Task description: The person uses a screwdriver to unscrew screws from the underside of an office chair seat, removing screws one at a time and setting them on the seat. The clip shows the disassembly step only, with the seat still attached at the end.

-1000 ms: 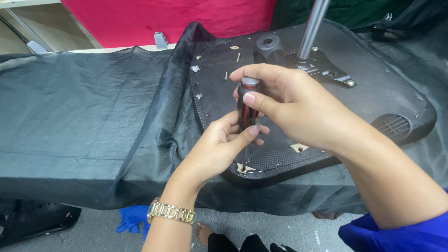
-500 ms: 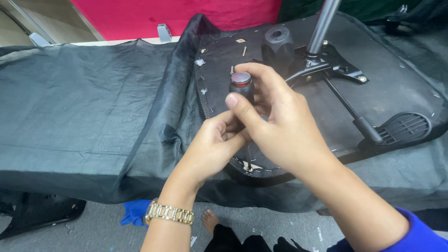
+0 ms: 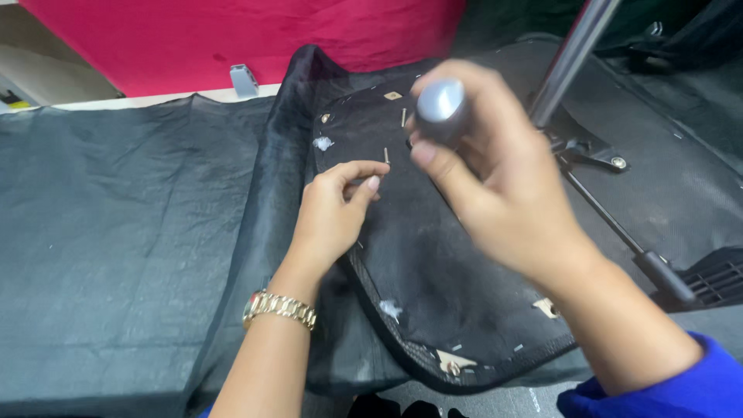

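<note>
- Under both hands lies a black seat base [image 3: 464,255] on black cloth [image 3: 131,232].
- Right hand [image 3: 495,178] is curled around a blurry tool with a grey round top [image 3: 441,104], just above the base.
- Left hand [image 3: 333,213] rests on the base, fingertips pinched together; what they hold is too small to tell.

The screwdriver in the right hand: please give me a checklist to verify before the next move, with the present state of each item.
1. Right hand grips the screwdriver by its handle: ok, fingers wrap it.
2. Tool tip seated on a fastener: cannot tell, the tip is hidden behind the hand.
3. Left hand steadies the work: ok, fingertips pinch at the seat base.
4. Left fingers away from the tool: ok, a gap separates both hands.
5. Black mesh fabric is off the working spot: ok, it lies to the side.
6. Metal column is apart from the right hand: cannot tell, the picture is blurred.
</note>
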